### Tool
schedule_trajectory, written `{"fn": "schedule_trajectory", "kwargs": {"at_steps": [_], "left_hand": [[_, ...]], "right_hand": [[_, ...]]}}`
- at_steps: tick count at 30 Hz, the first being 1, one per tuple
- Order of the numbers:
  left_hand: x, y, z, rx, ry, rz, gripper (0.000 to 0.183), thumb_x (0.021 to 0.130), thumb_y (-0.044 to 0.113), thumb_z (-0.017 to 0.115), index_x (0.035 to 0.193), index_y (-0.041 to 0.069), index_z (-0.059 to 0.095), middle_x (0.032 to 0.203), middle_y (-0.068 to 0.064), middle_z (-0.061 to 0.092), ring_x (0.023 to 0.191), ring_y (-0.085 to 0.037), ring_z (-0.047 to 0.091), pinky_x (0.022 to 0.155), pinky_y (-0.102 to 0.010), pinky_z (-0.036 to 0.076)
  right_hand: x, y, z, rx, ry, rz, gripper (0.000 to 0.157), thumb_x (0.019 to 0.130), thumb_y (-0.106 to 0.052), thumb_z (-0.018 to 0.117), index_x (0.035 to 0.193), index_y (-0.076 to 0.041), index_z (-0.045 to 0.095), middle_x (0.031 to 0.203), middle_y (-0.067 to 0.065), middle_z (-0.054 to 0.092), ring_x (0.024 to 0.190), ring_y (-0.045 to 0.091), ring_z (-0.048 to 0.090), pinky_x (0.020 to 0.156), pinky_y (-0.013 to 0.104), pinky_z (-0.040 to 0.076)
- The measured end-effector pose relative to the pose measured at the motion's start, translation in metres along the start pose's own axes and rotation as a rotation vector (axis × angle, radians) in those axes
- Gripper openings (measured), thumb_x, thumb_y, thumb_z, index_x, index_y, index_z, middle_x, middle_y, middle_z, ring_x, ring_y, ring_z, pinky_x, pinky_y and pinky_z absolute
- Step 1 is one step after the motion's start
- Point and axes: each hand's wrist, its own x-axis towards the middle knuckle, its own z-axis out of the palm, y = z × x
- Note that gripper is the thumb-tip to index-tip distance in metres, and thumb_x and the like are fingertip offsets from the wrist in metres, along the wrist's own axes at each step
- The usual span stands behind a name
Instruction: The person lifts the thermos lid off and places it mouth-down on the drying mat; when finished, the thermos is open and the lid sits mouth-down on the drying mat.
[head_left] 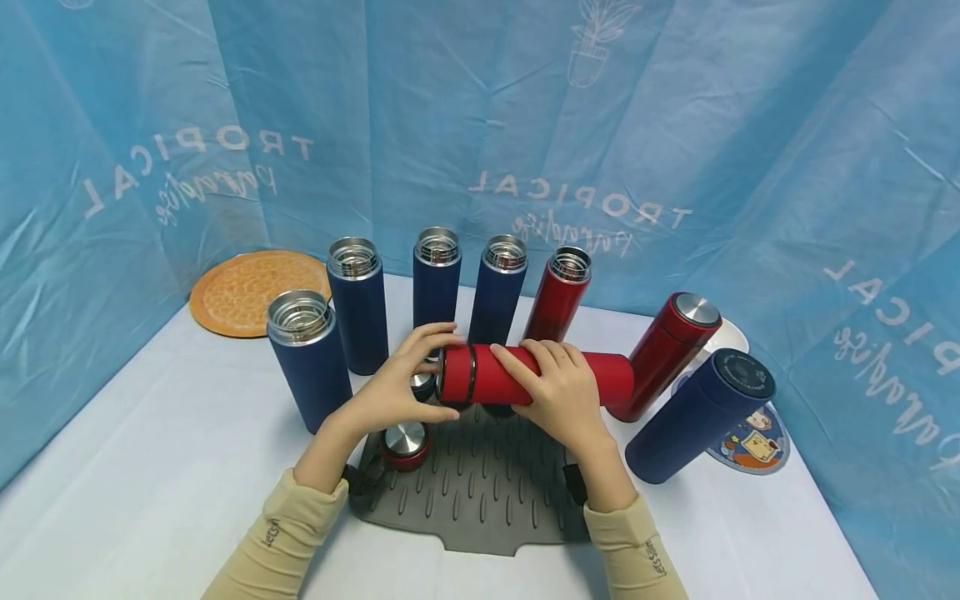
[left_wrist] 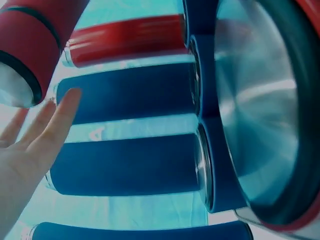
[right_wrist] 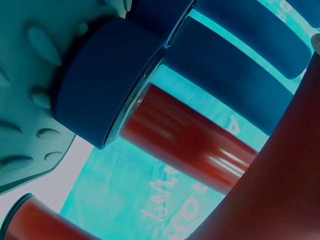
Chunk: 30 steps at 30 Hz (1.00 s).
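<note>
A red thermos [head_left: 611,379] with a dark ring near its lid lies level in the air above a grey ridged mat [head_left: 480,492]. My right hand [head_left: 558,392] grips it round the body. At its lid end my left hand [head_left: 401,375] is spread, fingers extended on the far side and thumb on the near side. The left wrist view shows those fingers straight, close beside the lid end of the thermos [left_wrist: 37,50]. A red lid with a silver top [head_left: 405,442] sits on the mat under my left wrist. Behind that hand a dark lid [head_left: 422,385] is partly hidden.
Several lidless blue bottles [head_left: 360,317] and one lidless red bottle [head_left: 555,304] stand behind my hands. At right are a lidded red bottle [head_left: 660,358] and a lidded blue one [head_left: 690,417], near a cartoon-printed round mat [head_left: 757,446]. An orange round mat [head_left: 247,292] lies back left.
</note>
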Motion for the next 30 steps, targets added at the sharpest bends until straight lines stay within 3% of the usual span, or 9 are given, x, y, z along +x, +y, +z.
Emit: {"fn": "schedule_trajectory", "kwargs": {"at_steps": [2, 4, 10, 14, 17, 20, 24, 27, 30], "left_hand": [[0.0002, -0.0009, 0.0011, 0.020, 0.014, 0.064, 0.074, 0.068, 0.005, 0.080, 0.133, 0.013, 0.044, 0.141, -0.008, 0.032, 0.126, -0.028, 0.038, 0.092, -0.044, 0.046], [-0.0001, -0.0006, 0.0020, 0.030, 0.032, 0.053, 0.068, 0.070, 0.004, 0.078, 0.129, 0.014, 0.047, 0.135, -0.007, 0.038, 0.121, -0.026, 0.044, 0.089, -0.042, 0.048], [0.0002, 0.0034, 0.0018, 0.076, 0.045, -0.132, 0.060, 0.082, 0.024, 0.070, 0.134, 0.014, 0.042, 0.115, -0.010, 0.054, 0.094, -0.021, 0.057, 0.073, -0.031, 0.053], [0.0013, 0.0035, 0.0004, 0.122, 0.025, -0.195, 0.061, 0.088, 0.038, 0.060, 0.138, 0.013, 0.036, 0.105, -0.010, 0.058, 0.086, -0.021, 0.058, 0.069, -0.030, 0.050], [0.0008, 0.0026, -0.0005, 0.088, -0.005, -0.151, 0.074, 0.083, 0.037, 0.067, 0.142, 0.015, 0.029, 0.124, -0.010, 0.050, 0.100, -0.025, 0.055, 0.076, -0.036, 0.052], [0.0003, 0.0018, -0.0005, 0.040, -0.021, -0.030, 0.084, 0.073, 0.020, 0.079, 0.142, 0.014, 0.031, 0.143, -0.009, 0.030, 0.120, -0.028, 0.043, 0.088, -0.043, 0.048], [-0.0002, 0.0021, -0.0002, 0.043, 0.016, 0.099, 0.071, 0.068, 0.000, 0.078, 0.131, 0.011, 0.047, 0.141, -0.007, 0.033, 0.124, -0.027, 0.041, 0.090, -0.042, 0.047], [-0.0012, 0.0032, -0.0011, 0.034, 0.055, 0.086, 0.064, 0.069, 0.001, 0.078, 0.126, 0.013, 0.051, 0.133, -0.006, 0.043, 0.117, -0.025, 0.048, 0.085, -0.037, 0.051], [-0.0023, 0.0042, -0.0036, 0.004, 0.087, 0.015, 0.063, 0.071, 0.008, 0.078, 0.128, 0.015, 0.050, 0.125, -0.008, 0.048, 0.109, -0.025, 0.053, 0.080, -0.034, 0.053]], "right_hand": [[-0.0002, 0.0004, -0.0001, -0.001, 0.000, 0.001, 0.085, 0.054, -0.038, 0.087, 0.130, -0.025, 0.051, 0.107, 0.011, 0.062, 0.095, 0.029, 0.059, 0.084, 0.043, 0.049], [0.0000, 0.0007, -0.0005, -0.005, -0.004, 0.003, 0.085, 0.054, -0.038, 0.086, 0.130, -0.025, 0.051, 0.107, 0.011, 0.062, 0.095, 0.028, 0.059, 0.084, 0.043, 0.049], [0.0005, 0.0001, -0.0012, 0.009, -0.003, -0.001, 0.085, 0.054, -0.037, 0.087, 0.130, -0.025, 0.051, 0.107, 0.011, 0.062, 0.096, 0.028, 0.059, 0.085, 0.043, 0.048], [0.0004, -0.0006, -0.0006, 0.015, -0.006, -0.006, 0.085, 0.054, -0.038, 0.087, 0.130, -0.025, 0.051, 0.108, 0.011, 0.062, 0.096, 0.028, 0.059, 0.085, 0.044, 0.048], [0.0003, -0.0004, -0.0006, 0.012, -0.009, -0.002, 0.086, 0.054, -0.038, 0.087, 0.130, -0.025, 0.051, 0.108, 0.011, 0.062, 0.096, 0.028, 0.059, 0.085, 0.044, 0.048], [0.0003, 0.0003, -0.0014, 0.003, -0.005, 0.002, 0.086, 0.053, -0.038, 0.087, 0.130, -0.025, 0.051, 0.108, 0.011, 0.062, 0.096, 0.029, 0.059, 0.085, 0.044, 0.048], [0.0005, 0.0010, -0.0025, -0.006, -0.005, 0.005, 0.086, 0.053, -0.039, 0.087, 0.130, -0.025, 0.051, 0.109, 0.011, 0.062, 0.097, 0.028, 0.059, 0.085, 0.043, 0.048], [0.0010, 0.0016, -0.0029, -0.001, -0.001, 0.009, 0.085, 0.054, -0.039, 0.086, 0.130, -0.025, 0.051, 0.109, 0.011, 0.061, 0.097, 0.028, 0.058, 0.085, 0.043, 0.048], [0.0012, 0.0030, -0.0033, 0.005, 0.011, 0.023, 0.085, 0.054, -0.038, 0.087, 0.130, -0.025, 0.051, 0.109, 0.011, 0.061, 0.097, 0.029, 0.059, 0.085, 0.043, 0.048]]}}
